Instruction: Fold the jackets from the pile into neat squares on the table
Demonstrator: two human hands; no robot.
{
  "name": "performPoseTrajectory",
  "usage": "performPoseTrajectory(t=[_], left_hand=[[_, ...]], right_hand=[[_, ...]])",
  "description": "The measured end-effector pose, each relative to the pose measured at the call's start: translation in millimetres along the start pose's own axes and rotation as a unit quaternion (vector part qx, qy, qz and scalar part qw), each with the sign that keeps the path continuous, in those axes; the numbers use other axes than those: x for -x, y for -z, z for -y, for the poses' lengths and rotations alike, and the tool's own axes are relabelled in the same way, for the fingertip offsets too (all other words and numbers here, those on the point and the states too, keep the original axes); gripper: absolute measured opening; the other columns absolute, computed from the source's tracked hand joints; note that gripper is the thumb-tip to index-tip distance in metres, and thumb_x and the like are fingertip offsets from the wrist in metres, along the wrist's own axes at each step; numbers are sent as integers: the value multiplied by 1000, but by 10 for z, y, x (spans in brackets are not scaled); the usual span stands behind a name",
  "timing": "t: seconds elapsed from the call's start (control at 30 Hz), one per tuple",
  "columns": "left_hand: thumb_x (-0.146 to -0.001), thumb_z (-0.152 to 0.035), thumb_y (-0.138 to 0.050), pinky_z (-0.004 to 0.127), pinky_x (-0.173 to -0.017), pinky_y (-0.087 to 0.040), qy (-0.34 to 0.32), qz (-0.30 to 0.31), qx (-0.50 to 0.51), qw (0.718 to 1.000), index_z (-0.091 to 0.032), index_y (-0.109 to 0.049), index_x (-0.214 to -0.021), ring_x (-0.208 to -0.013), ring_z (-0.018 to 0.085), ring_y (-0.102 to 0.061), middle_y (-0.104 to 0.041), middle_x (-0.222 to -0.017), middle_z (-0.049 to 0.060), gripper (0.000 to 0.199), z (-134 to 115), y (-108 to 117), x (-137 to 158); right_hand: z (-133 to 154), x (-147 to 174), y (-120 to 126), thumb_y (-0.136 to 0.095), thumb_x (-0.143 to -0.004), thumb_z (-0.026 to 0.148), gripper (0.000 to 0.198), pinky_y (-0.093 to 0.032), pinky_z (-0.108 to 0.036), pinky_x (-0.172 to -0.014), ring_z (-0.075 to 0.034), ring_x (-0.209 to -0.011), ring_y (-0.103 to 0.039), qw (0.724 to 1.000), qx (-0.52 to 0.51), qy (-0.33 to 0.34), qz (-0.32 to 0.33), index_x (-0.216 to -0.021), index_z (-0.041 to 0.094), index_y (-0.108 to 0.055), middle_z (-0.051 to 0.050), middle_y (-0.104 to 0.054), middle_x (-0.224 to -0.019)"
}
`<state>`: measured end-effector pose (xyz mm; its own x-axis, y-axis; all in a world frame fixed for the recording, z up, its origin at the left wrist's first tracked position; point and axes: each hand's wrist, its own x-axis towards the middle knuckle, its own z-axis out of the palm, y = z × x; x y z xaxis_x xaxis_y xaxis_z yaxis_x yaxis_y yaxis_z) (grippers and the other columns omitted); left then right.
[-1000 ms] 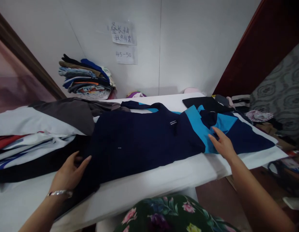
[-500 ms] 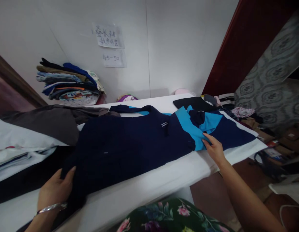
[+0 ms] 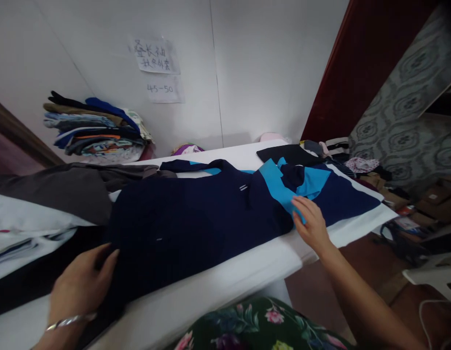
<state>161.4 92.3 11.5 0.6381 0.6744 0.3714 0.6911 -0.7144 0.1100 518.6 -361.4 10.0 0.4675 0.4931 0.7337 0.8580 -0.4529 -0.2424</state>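
Observation:
A navy long-sleeved top (image 3: pixel 196 218) with bright blue panels lies stretched across a white-covered table (image 3: pixel 247 267). One narrow navy sleeve lies along its far edge. At the near left end, my left hand (image 3: pixel 81 279), with a bracelet on the wrist, rests at the dark cloth edge, thumb and forefinger apart. My right hand (image 3: pixel 313 223) touches the bright blue panel (image 3: pixel 274 182) on the right, fingers stretched out and thumb spread. Beyond it, a bunched navy and blue part lies over the right end of the cloth.
A stack of folded clothes (image 3: pixel 97 129) stands at the back left. Grey trousers (image 3: pixel 54 189) and white clothes (image 3: pixel 32 214) lie to the left. A black cloth (image 3: pixel 289 154) lies behind the top. Cardboard boxes (image 3: pixel 437 197) and a white stool (image 3: pixel 433 277) are off to the right.
My left hand has loosened from the cloth edge, its fingers parting. My right hand has let go of the blue panel's near edge and now lies on it. The view has shifted slightly.

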Motion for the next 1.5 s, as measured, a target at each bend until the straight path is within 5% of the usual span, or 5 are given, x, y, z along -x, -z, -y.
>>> performPoseTrajectory(t=[0.2,0.53,0.87,1.23,1.5], left_hand=[[-88,-43,-37,37,-95,-45,-182,74,104,975,-18,-68,-98,-103,23,-63,-70,-107,10,42,-983,-121,-131],[-85,-30,-50,38,-98,-39,-162,205,44,964,-24,-66,-111,-114,21,-56,-65,-121,6,31,-901,-377,-260],[-87,-27,-52,38,-94,-37,-126,156,42,979,-22,-68,-92,-97,20,-59,-69,-95,4,17,-948,-265,-476],[-92,-38,-43,47,-112,-24,-194,119,67,971,-21,-56,-127,-133,25,-40,-51,-140,10,42,-1239,-325,37],[-89,-52,-37,52,-113,-22,-164,174,11,971,-22,-44,-140,-141,27,-28,-37,-149,9,59,-1192,-642,92]], right_hand=[[701,-248,-360,-48,-89,18,37,-41,-52,-103,-25,-127,-47,977,-154,101,107,-123,25,-59,-8,-60,-128],[443,89,-851,-45,-94,33,40,-31,-55,-110,-26,-136,-36,937,-116,53,326,-132,24,-54,-9,-46,-143],[399,228,-908,-41,-94,38,43,-27,-57,-110,-28,-143,-19,956,-59,74,278,-135,27,-51,-7,-32,-152],[456,162,-865,-44,-93,35,43,-29,-58,-109,-28,-141,-23,951,-87,50,294,-135,30,-50,-7,-32,-152],[113,-560,-591,-48,-91,35,45,-28,-51,-112,-27,-142,-24,984,-83,-3,159,-134,23,-51,-8,-37,-149]])
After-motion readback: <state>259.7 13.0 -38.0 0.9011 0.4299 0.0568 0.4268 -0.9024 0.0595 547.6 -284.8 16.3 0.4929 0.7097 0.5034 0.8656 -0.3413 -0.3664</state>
